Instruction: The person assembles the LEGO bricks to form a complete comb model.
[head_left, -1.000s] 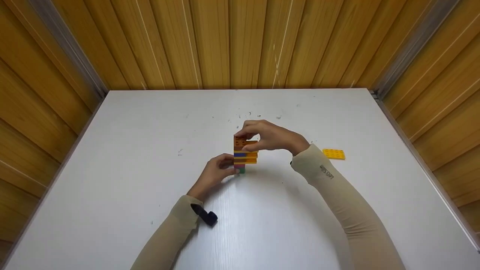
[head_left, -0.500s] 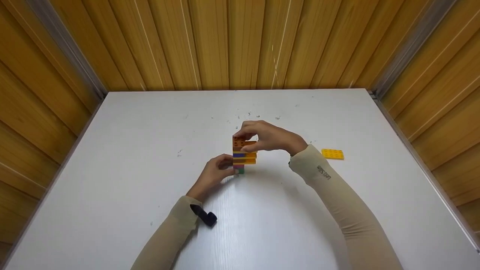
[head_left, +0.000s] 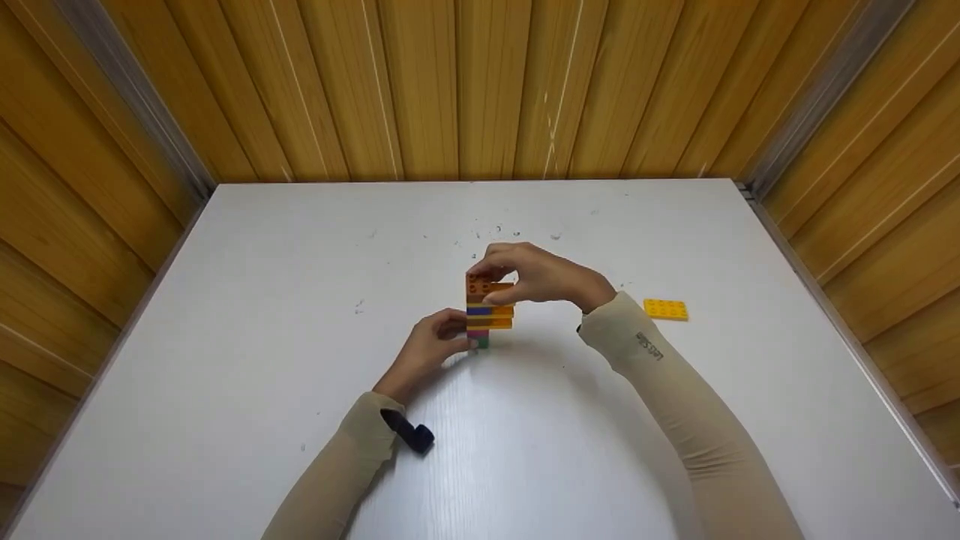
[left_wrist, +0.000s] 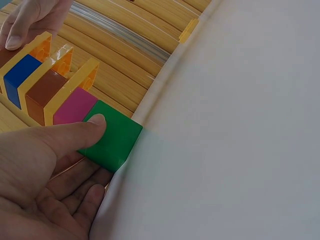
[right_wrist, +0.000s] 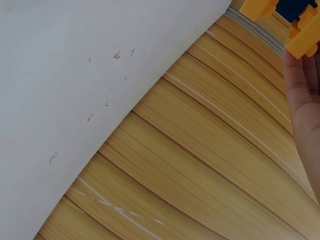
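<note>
A tower of toy building bricks (head_left: 477,310) stands on the table. From the bottom come a green brick (left_wrist: 117,132), a pink brick (left_wrist: 75,106), then brown and blue bricks (left_wrist: 22,70) alternating with yellow plates (head_left: 501,323) that jut out to the right. My left hand (head_left: 431,345) grips the base, its thumb on the green brick and its fingers behind. At the top, my right hand (head_left: 546,274) holds the brown brick (head_left: 477,286) with curled fingers and thumb. Only part of the tower (right_wrist: 305,35) shows in the right wrist view.
One loose yellow plate (head_left: 666,309) with studs lies on the white table (head_left: 300,247), right of the tower near the right forearm. Wood-patterned panels (head_left: 487,90) rise behind the table and at both sides. A black strap (head_left: 409,431) hangs at the left wrist.
</note>
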